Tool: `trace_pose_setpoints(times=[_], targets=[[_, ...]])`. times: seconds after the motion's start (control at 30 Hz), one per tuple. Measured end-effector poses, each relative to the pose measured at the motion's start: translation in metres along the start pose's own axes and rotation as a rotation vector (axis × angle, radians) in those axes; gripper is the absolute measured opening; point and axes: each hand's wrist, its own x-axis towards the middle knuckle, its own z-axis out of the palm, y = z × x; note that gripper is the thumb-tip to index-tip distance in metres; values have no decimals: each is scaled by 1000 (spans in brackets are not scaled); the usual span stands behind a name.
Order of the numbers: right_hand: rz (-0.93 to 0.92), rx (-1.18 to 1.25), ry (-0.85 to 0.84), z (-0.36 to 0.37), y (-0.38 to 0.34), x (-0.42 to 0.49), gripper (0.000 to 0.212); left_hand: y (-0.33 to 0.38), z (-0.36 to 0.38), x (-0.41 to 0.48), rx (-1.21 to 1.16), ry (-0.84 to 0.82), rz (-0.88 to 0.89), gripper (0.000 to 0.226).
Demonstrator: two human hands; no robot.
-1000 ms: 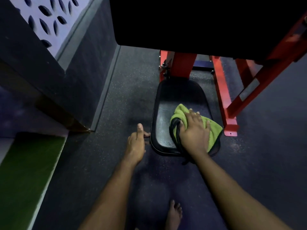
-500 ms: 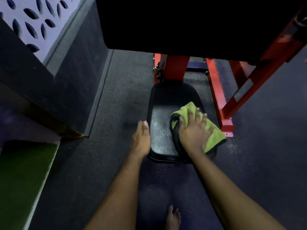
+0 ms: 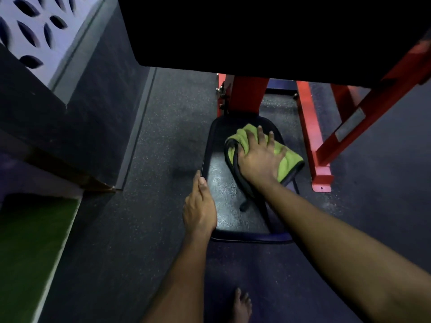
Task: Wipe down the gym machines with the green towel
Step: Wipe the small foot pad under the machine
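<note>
One green towel (image 3: 288,158), bunched and dark-edged, lies on the far right of the single black seat pad (image 3: 221,190). The right hand (image 3: 258,159) presses it down with its fingers spread flat. The left hand (image 3: 200,206) sits at the pad's left rim with its fingers hidden, so I cannot tell if it grips. One bare foot (image 3: 242,306) is cut off at the near edge. A dark cord (image 3: 235,159) beside the towel is hard to make out.
</note>
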Motion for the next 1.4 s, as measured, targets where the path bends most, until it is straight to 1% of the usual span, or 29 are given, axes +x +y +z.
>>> trace_pose_setpoints(times=[0.1,0.2,0.3,0.4,0.47,0.53,0.6,0.67,0.7,0.73,0.77,0.83,0.9,0.97,1.03,1.1,1.17,1.2,1.23,1.27,1.33,1.4], targets=[[-25,25,-34,-3,-6,41,60,-3,0,1,-23,-1,-3,55],[-46,68,-54,-6,-2,44,59,-3,1,1,-48,-2,5,55],[-130,91,0,-6,5,-8,56,-5,2,2,-60,3,5,55],[-251,77,2,-8,25,-86,57,-7,2,3,-57,2,-7,56],[-296,72,6,-11,47,-116,58,-6,2,2,-61,-2,-19,57],[-241,88,41,-11,66,-130,57,-7,2,2,-67,-24,-29,56],[-77,147,130,-7,63,-140,56,-8,-5,6,-137,-88,-40,58],[60,144,181,-1,37,-146,57,-12,-16,15,-256,-133,-54,64],[75,130,183,3,18,-149,58,-14,-24,20,-301,-134,-58,71],[53,120,181,7,-4,-152,58,-17,-33,24,-329,-121,-65,78],[3,111,174,11,-24,-156,58,-20,-41,27,-350,-97,-67,80],[-129,76,153,18,-50,-167,59,-29,-52,32,-380,-59,-59,78],[-245,46,138,19,-50,-171,59,-35,-55,32,-379,-56,-56,83],[-270,47,137,14,-23,-168,57,-32,-50,23,-320,-92,-59,86],[-161,55,196,10,15,-164,57,-25,-44,12,-270,-97,-43,86],[44,129,274,4,55,-157,59,-26,-37,9,-253,-75,-33,83],[234,268,316,1,69,-153,62,-32,-35,11,-246,-71,-37,81],[291,292,301,0,62,-152,64,-31,-37,10,-247,-82,-45,80],[282,260,268,0,49,-153,65,-29,-41,8,-268,-94,-68,80],[210,197,229,2,32,-155,66,-24,-45,5,-311,-107,-87,78],[-11,86,150,7,-4,-157,66,-20,-48,5,-375,-141,-110,72],[-155,18,85,8,-18,-144,69,-22,-48,8,-392,-148,-117,69]])
